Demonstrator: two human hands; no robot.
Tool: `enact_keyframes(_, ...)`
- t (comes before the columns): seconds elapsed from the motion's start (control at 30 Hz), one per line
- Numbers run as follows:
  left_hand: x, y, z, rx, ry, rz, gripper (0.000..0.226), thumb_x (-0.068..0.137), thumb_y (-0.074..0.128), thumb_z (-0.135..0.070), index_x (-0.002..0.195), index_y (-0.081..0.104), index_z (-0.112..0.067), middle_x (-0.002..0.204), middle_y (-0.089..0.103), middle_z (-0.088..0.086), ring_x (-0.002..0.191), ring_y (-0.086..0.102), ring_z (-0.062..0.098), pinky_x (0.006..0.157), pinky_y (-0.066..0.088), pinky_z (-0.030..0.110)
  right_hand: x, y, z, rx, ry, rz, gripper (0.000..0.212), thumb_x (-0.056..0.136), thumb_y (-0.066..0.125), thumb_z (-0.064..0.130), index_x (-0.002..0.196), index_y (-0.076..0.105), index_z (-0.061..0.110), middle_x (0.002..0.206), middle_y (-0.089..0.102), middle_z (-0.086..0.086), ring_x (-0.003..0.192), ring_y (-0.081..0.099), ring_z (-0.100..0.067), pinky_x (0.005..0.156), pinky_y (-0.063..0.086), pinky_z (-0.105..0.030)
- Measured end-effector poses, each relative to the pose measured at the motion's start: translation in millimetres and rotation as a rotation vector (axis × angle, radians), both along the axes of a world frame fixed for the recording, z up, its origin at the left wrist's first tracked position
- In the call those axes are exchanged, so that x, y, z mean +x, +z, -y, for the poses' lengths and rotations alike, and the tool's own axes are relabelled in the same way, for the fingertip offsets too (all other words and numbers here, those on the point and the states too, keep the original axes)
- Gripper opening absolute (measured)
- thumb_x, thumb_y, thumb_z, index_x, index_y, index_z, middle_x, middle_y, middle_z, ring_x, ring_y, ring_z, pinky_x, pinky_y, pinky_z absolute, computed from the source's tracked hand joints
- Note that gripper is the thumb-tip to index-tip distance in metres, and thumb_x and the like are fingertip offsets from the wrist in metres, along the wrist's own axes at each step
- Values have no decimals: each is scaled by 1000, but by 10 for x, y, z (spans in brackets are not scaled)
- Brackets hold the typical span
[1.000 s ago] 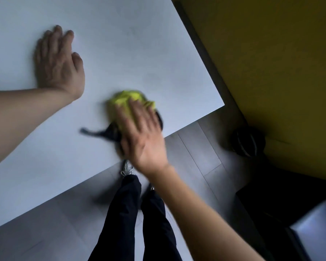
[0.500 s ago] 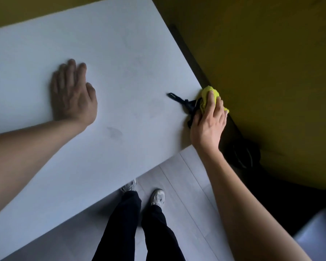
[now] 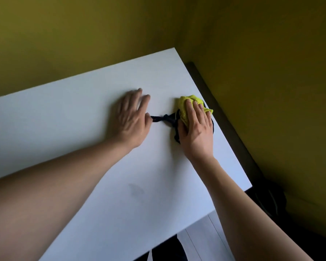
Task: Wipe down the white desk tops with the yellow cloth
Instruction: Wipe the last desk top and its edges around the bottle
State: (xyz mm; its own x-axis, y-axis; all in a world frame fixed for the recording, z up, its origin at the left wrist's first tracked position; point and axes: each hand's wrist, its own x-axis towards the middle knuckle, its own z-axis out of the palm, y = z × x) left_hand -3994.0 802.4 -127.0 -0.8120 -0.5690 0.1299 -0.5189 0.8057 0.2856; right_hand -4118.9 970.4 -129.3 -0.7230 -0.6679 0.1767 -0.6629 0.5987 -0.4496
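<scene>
The right hand (image 3: 195,129) presses flat, fingers extended, on the yellow cloth (image 3: 186,108) near the white desk top's (image 3: 83,129) far right corner. The left hand (image 3: 133,117) lies open, palm down, holding nothing. Half a second ago the cloth sat at the right edge; the hands were well apart.

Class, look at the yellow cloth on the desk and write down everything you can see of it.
The bunched bright yellow knitted-looking cloth lies crumpled, not spread flat, on the white desk top near its right edge. The right hand presses flat on it, fingers covering its near part, so only the far and right rims show. A black strap or cord trails from under it toward the left hand, whose thumb meets the strap's end. Whether the strap is attached to the cloth cannot be told.
</scene>
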Motion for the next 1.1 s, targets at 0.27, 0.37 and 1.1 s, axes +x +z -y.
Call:
enact_keyframes(0.27,-325,-104,178,-7,47,24,58,104,31,-33,155,47,-12,164,41,14,151,37,39,127,22,53,-739,-27,900,71,-109,0,61,98,51,38,152,39,13,148,46,-14,131,46,-39,107,39,-50)
enact_keyframes(0.37,-344,-81,189,-20,50,66,58,105,30,-33,158,43,-13,167,36,12,154,32,37,127,21,53,-966,-1,1340,126,-128,40,62,101,47,41,155,34,15,141,47,-15,123,49,-40,98,41,-48)
enact_keyframes(1.1,-383,-38,178,-42,84,131,59,105,34,-32,162,37,-15,170,30,9,157,28,34,127,22,53,-1127,68,1360,30,-198,237,44,97,56,34,130,50,6,118,55,-18,104,56,-40,82,48,-50)
